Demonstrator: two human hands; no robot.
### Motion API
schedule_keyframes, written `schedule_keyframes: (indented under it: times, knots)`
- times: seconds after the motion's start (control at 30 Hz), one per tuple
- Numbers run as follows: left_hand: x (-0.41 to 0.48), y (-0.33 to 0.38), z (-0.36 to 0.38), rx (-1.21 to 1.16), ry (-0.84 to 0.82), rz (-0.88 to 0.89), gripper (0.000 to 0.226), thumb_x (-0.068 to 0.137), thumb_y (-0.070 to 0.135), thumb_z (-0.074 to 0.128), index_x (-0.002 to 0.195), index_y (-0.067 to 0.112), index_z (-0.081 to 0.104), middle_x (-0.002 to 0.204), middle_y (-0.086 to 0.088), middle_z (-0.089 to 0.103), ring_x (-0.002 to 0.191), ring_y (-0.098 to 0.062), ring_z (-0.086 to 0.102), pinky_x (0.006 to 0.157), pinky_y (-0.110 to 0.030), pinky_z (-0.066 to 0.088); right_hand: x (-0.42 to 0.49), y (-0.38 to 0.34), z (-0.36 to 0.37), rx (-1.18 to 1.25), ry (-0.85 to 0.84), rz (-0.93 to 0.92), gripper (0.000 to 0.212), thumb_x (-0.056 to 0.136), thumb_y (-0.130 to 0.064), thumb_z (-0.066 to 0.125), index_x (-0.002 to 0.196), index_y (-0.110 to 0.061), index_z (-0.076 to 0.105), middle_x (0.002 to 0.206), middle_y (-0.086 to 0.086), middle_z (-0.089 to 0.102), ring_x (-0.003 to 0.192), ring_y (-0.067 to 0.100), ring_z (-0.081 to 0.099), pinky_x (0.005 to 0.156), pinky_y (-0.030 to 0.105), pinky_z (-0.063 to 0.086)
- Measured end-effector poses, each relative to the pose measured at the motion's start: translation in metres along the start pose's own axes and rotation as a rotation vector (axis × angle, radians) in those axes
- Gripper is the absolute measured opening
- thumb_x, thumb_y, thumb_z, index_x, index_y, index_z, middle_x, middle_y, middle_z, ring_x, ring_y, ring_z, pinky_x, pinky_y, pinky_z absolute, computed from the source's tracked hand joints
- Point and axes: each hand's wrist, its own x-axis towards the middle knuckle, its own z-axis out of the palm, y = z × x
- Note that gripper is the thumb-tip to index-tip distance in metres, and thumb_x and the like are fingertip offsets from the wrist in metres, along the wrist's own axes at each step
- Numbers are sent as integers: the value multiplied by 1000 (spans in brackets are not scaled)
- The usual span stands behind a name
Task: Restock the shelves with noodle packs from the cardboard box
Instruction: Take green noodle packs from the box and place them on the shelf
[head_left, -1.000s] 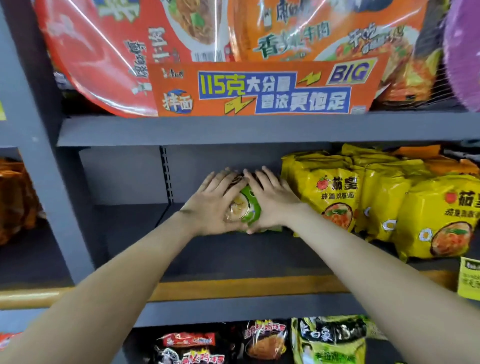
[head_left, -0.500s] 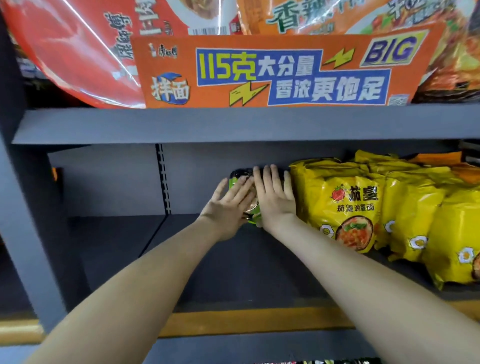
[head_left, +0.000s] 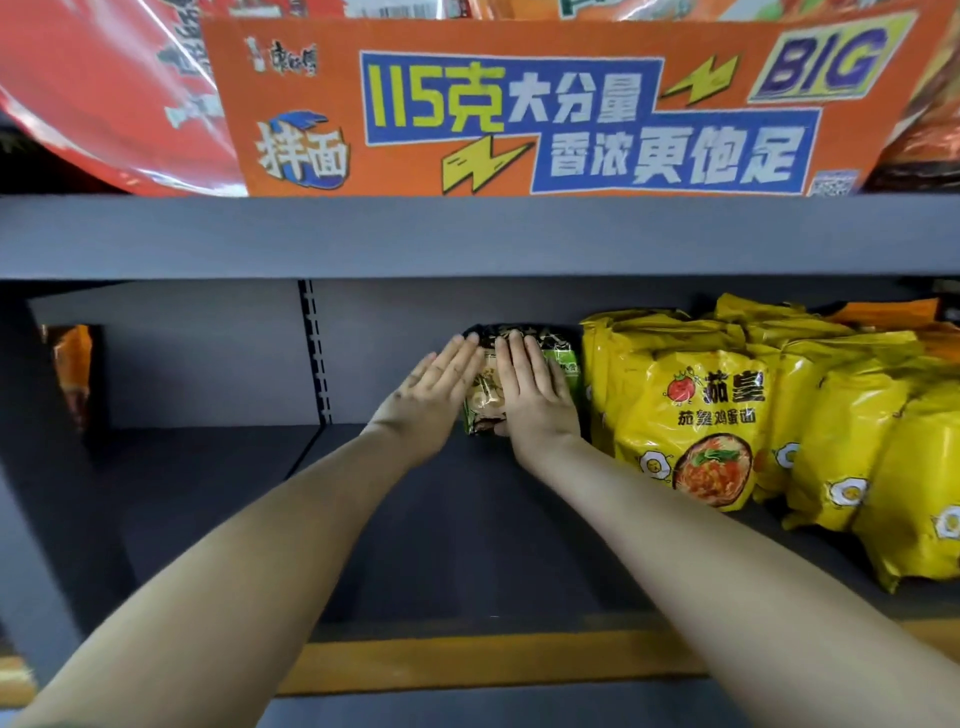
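Head view — pressing a green noodle pack (head_left: 487, 397) upright at the back of the shelf (head_left: 415, 530) with left hand (head_left: 431, 402) and right hand (head_left: 537, 402) flat on it, fingers (head_left: 519, 361) straight and together — just beside yellow packs (head_left: 711, 415).

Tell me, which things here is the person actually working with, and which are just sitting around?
In use: green noodle pack, with the left hand and right hand flat against it; grey shelf beneath it.
Just there: yellow noodle packs beside it; orange sign and red pack on the shelf above; orange pack far left.
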Motion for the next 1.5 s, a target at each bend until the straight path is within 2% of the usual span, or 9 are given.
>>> schedule_keyframes:
  times: [0.23, 0.4, 0.57, 0.93, 1.1, 1.23, 1.27, 1.4, 1.5]
  knots:
    - [12, 13, -1, 170, -304, 13, 69, 103, 42, 21, 146, 12, -25, 154, -1, -30, 143, -16, -24, 119, -35, -8, 1, 2, 8, 9, 29, -14, 92, 95, -45, 47, 135, -18, -32, 150, -1, -32, 143, 18, -22, 115, 35, -11]
    - [8, 17, -9, 152, -322, -37, 69, 104, 41, 22, 146, 14, -26, 154, 1, -31, 143, -15, -25, 116, -38, -12, -9, 11, -1, 15, -47, -35, 85, 98, -42, 41, 146, -16, -25, 154, -1, -29, 142, 16, -26, 114, 32, -13]
    - [1, 27, -31, -1, -391, -134, 70, 102, 25, 27, 146, 14, -27, 154, 0, -32, 141, -18, -28, 113, -41, -17, -28, 0, -29, 57, -194, -29, 82, 93, -16, 39, 148, -11, -21, 154, 2, -29, 141, 18, -27, 114, 33, -12]
    - [-87, 70, -119, -345, -564, -339, 65, 103, 41, 16, 148, 14, -22, 154, -4, -30, 143, -23, -25, 111, -52, -19, -112, -14, -117, 236, -508, 74, 87, 97, -38, 46, 149, -5, -16, 156, 12, -23, 144, 25, -22, 117, 36, -9]
    - [-177, 88, -162, -351, -454, -440, 65, 103, 43, 18, 151, 13, -13, 159, -8, -17, 146, -26, -13, 114, -56, -8, -183, -37, -165, 285, -396, -85, 80, 98, -31, 44, 149, -1, -10, 157, 16, -15, 145, 28, -15, 118, 38, -6]
    - [-249, 101, -191, -368, -334, -611, 63, 94, 43, 27, 146, 9, 36, 152, -15, 32, 139, -32, 33, 108, -61, 24, -245, -65, -191, 411, -291, -194, 74, 99, -26, 41, 150, -3, -7, 158, 14, -14, 145, 26, -15, 117, 35, -7]
    - [-269, 105, -195, -380, -332, -628, 63, 93, 43, 25, 146, 10, 36, 152, -15, 33, 139, -32, 33, 108, -60, 24, -262, -72, -194, 434, -283, -231, 73, 99, -26, 41, 150, -3, -6, 158, 12, -14, 145, 25, -15, 116, 34, -8]
    - [-353, 131, -197, -450, -475, -657, 61, 102, 41, 22, 153, 15, -2, 160, -10, -6, 147, -27, -6, 115, -52, -6, -330, -107, -187, 469, -359, -387, 69, 101, -24, 36, 151, -5, -8, 158, 11, -16, 145, 25, -16, 114, 32, -14]
    - [-410, 142, -193, -476, -571, -755, 63, 102, 41, 28, 153, 16, 1, 160, -10, -5, 148, -25, -4, 115, -52, -3, -370, -140, -172, 515, -483, -466, 69, 102, -29, 35, 151, -8, -10, 157, 9, -20, 144, 23, -19, 115, 32, -14]
